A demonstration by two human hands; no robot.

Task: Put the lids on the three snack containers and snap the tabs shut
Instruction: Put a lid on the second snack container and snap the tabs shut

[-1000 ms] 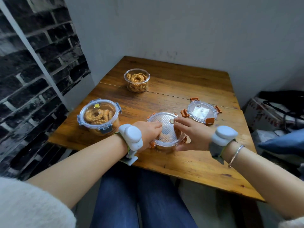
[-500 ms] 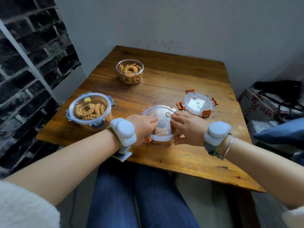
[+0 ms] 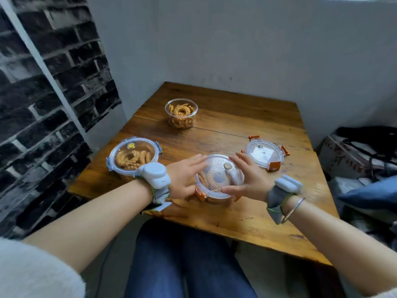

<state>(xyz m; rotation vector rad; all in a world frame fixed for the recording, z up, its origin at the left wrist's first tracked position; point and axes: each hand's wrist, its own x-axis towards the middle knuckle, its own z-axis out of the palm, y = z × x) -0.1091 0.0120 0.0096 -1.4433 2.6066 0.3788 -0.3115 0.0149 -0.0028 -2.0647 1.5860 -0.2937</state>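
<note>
My left hand (image 3: 184,179) and right hand (image 3: 250,179), fingers spread, press either side of the lid (image 3: 219,176) on the near container (image 3: 211,200).

One view only is being supplied, so no overlap between views is being recorded. The scene is being taken from a wide-angle camera worn on the head, being aimed forward and steeply downward. The wooden table (image 3: 247,130) is being framed from its near edge, with its far corner being pointed toward the grey wall (image 3: 236,39). A dark brick wall (image 3: 43,82) is being taken in along the left edge. Both forearms are being seen close up, entering from the bottom corners, and the wearer's lap (image 3: 182,265) is being caught directly beneath the lens. Straight lines are being bent toward the frame edges.
</note>
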